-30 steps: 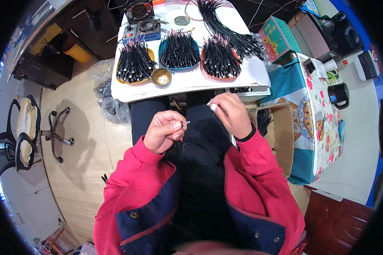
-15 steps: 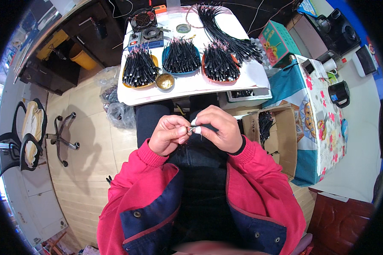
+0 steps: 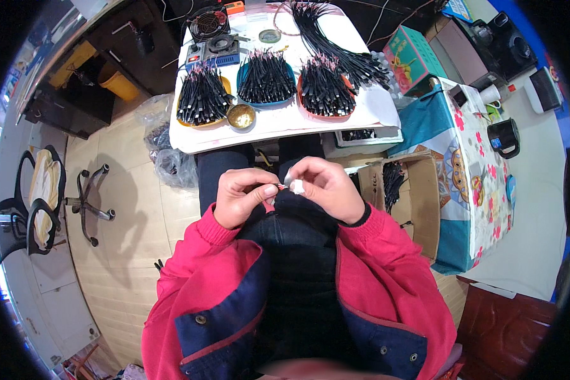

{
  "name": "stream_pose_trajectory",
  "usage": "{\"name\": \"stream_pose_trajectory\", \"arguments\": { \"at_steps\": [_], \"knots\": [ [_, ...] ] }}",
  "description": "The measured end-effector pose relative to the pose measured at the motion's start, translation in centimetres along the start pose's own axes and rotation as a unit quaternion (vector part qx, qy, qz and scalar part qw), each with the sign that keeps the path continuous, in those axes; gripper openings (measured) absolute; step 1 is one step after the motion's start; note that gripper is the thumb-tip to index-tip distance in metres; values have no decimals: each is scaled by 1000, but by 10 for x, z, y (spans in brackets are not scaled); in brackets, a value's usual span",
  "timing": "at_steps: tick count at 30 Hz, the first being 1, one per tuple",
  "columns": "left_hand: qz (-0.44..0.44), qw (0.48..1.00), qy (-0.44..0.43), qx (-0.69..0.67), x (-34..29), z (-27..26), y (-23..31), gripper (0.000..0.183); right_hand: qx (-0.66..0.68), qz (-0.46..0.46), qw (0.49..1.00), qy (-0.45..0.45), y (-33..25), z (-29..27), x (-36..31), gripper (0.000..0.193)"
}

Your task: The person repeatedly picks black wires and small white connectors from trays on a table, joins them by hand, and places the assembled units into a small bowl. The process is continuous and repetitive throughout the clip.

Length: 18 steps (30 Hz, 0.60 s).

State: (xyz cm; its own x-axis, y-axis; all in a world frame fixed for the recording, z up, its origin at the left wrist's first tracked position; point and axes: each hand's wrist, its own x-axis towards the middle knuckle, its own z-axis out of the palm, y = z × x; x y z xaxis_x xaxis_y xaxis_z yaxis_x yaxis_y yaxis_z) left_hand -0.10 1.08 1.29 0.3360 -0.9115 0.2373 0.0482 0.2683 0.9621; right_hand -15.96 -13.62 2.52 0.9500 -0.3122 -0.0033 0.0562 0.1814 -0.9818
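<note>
Over my lap, my left hand (image 3: pixel 246 195) is closed, with thumb and forefinger pinching thin wires (image 3: pixel 282 187) that show a bit of red. Facing it, my right hand (image 3: pixel 328 189) is closed too, its thumb and forefinger drawn together at the wire tips. White wrapping covers that thumb's tip, and a pale covering sits on the forefinger. What lies between the right fingertips is too small to make out. Ahead on the white table (image 3: pixel 266 133) are black cables with pinkish wire ends in a yellow tray (image 3: pixel 190 123), a blue tray (image 3: pixel 266 102) and an orange-red tray (image 3: pixel 326 115).
A small round tin (image 3: pixel 241 116) stands at the table's near side. Behind the trays are a blue-fronted device (image 3: pixel 218 59), a fan (image 3: pixel 209 24) and a long cable bundle (image 3: pixel 335 47). An open cardboard box (image 3: pixel 424 209) with cables stands right of my knees.
My right fingertips have drawn slightly apart from the left ones and shifted up a little. The left hand still pinches the wires. The whole view has tilted slightly.
</note>
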Motion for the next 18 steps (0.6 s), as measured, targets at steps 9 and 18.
{"name": "stream_pose_trajectory", "arguments": {
  "at_steps": [9,18],
  "knots": [
    [-73,971,13,-226,-2,8,-17,11,-374,-304,873,71,-9,7,3,16],
    [6,999,21,-41,-5,8,-10,12,207,88,974,-33,6,4,-1,14]
  ]
}}
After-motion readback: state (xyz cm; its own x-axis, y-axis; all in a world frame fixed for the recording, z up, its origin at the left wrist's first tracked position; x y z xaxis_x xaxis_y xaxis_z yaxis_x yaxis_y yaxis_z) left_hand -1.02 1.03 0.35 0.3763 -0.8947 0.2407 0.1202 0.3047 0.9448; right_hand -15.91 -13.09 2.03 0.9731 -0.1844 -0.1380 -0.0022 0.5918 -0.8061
